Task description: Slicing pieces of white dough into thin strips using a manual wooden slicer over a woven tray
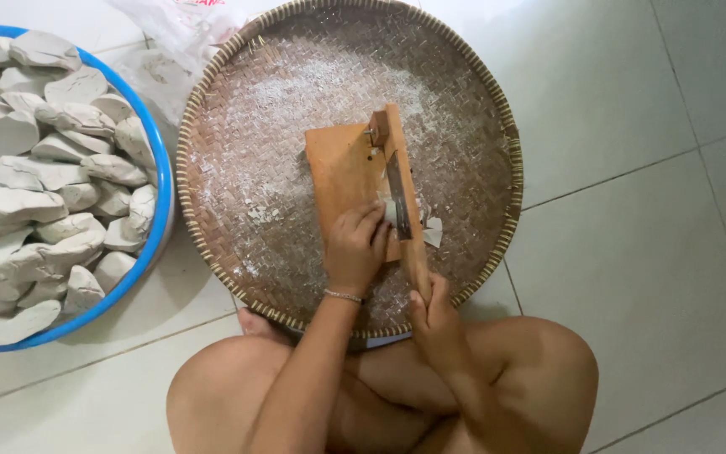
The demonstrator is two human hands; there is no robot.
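A wooden cutting board [342, 168] with a hinged blade arm [402, 189] lies on a round woven bamboo tray [245, 134]. My left hand [356, 248] presses a small white piece [390, 210] against the metal blade. The arm's wooden handle sits in the grip of my right hand [434, 315], near the tray's front edge. A few thin white slices [433, 231] lie on the tray just right of the blade. White dust covers the weave.
A blue basin [161, 210] at the left is piled with several pale grey-white chunks [44, 168]. A plastic bag [174, 29] lies behind it. White tiled floor [649, 210] surrounds the tray. My crossed bare legs [539, 370] touch the tray's near rim.
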